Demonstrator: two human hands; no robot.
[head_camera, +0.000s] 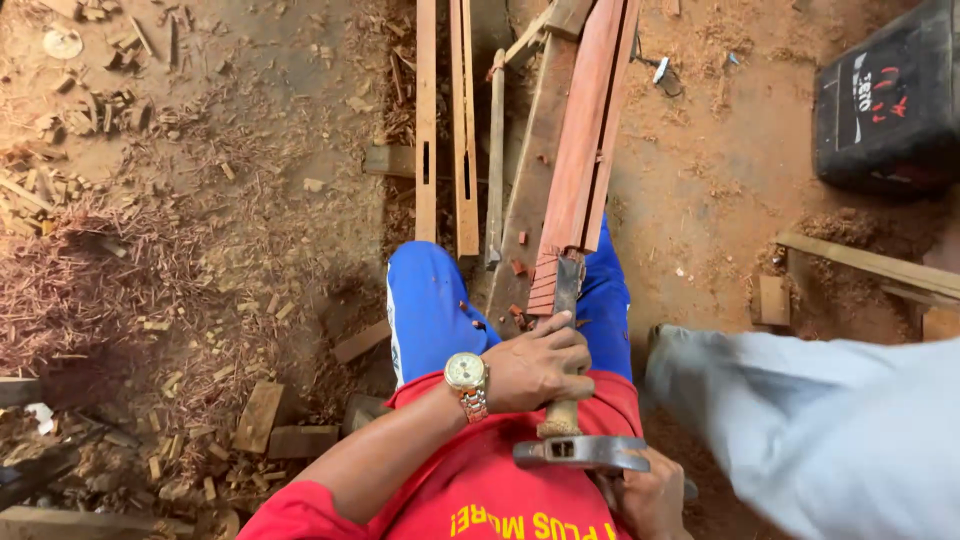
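A hammer is seen nearest the camera, its metal head lying across the red shirt, just below the reddish plank. The right hand is closed on the hammer just under the metal head (fingers mostly hidden by the head). The left hand, with a gold wristwatch at the wrist, is wrapped tight around a chisel; the wooden end of the chisel sits beneath the hammer head, and the blade is set at the near, notched end of the reddish plank. Blue-trousered legs are placed on both sides of the plank's near end. A pale sleeve of another person is seen right of the plank. Further out, two narrow slotted strips lie parallel just left of the plank, and a dark board lies under it. A black case sits well right of the plank's far end. Wood chips and shavings are scattered on the dirt floor left of the plank.
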